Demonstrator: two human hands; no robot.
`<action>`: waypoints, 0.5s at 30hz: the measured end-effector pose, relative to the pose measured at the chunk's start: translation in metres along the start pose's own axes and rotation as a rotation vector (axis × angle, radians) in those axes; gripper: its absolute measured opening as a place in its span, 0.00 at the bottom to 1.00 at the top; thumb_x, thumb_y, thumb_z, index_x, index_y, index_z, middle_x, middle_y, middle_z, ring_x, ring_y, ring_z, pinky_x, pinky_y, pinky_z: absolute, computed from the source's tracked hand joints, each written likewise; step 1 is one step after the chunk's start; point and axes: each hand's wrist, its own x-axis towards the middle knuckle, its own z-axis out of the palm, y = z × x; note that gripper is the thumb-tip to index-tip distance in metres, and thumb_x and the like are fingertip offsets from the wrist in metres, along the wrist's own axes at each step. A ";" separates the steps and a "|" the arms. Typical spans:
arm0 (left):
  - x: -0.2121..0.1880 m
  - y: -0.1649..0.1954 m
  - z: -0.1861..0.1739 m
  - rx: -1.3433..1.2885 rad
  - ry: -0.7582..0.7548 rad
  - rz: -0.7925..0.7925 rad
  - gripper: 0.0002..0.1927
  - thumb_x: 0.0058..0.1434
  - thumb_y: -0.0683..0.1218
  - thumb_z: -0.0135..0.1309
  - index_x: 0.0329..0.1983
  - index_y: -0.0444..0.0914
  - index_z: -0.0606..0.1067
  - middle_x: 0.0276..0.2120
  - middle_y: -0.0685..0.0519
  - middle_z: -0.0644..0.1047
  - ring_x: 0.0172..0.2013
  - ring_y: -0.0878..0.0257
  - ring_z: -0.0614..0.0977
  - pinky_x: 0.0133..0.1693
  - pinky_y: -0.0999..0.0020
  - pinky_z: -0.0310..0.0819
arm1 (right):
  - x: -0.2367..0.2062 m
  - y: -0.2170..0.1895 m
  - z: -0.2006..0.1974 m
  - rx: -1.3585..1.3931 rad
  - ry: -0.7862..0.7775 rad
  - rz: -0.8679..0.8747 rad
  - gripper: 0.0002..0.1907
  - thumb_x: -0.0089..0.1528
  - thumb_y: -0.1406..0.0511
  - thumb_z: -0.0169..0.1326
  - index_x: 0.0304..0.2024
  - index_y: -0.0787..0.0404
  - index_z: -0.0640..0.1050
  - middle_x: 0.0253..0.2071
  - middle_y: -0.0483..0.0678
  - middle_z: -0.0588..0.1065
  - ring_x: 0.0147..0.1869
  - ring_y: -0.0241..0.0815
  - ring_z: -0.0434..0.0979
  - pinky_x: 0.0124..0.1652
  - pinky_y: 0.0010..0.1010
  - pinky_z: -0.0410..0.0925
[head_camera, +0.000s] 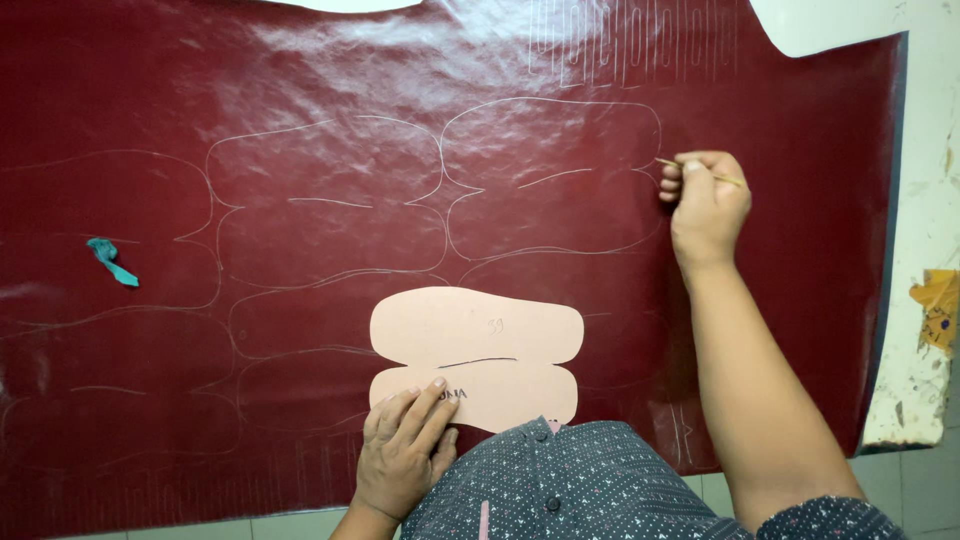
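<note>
The right hand is a closed grip around a thin marking stick, its tip at the right end of a traced outline on the dark red leather sheet. Nearer the body, the left hand lies flat with fingers spread, holding nothing, pressing the pale pattern card. If that card slid under so light a press, I judge later lines could wander.

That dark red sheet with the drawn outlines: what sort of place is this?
Probably a small leather or shoemaking workshop. The dark red sheet carries rows of traced outlines, a pink card pattern lies under the left hand, and the right hand holds a thin marking stick.
</note>
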 end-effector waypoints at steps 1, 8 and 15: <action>0.000 0.000 0.000 0.002 -0.001 0.001 0.21 0.59 0.55 0.58 0.55 0.48 0.78 0.62 0.59 0.73 0.60 0.59 0.69 0.62 0.59 0.56 | -0.007 0.001 -0.006 0.000 0.018 0.007 0.07 0.71 0.71 0.44 0.43 0.65 0.75 0.39 0.50 0.78 0.39 0.33 0.78 0.39 0.25 0.75; -0.001 -0.001 0.001 0.003 -0.007 0.002 0.20 0.60 0.55 0.57 0.55 0.48 0.78 0.62 0.59 0.73 0.60 0.59 0.69 0.63 0.60 0.56 | -0.056 0.008 -0.027 -0.058 0.015 0.037 0.07 0.71 0.71 0.45 0.44 0.65 0.75 0.40 0.49 0.78 0.41 0.34 0.78 0.39 0.25 0.73; -0.001 -0.001 0.002 0.002 -0.016 -0.005 0.20 0.59 0.55 0.57 0.54 0.49 0.78 0.62 0.59 0.73 0.60 0.59 0.69 0.63 0.59 0.55 | -0.061 0.013 -0.025 -0.138 -0.012 0.014 0.07 0.72 0.69 0.47 0.48 0.65 0.76 0.44 0.48 0.79 0.44 0.33 0.79 0.43 0.23 0.73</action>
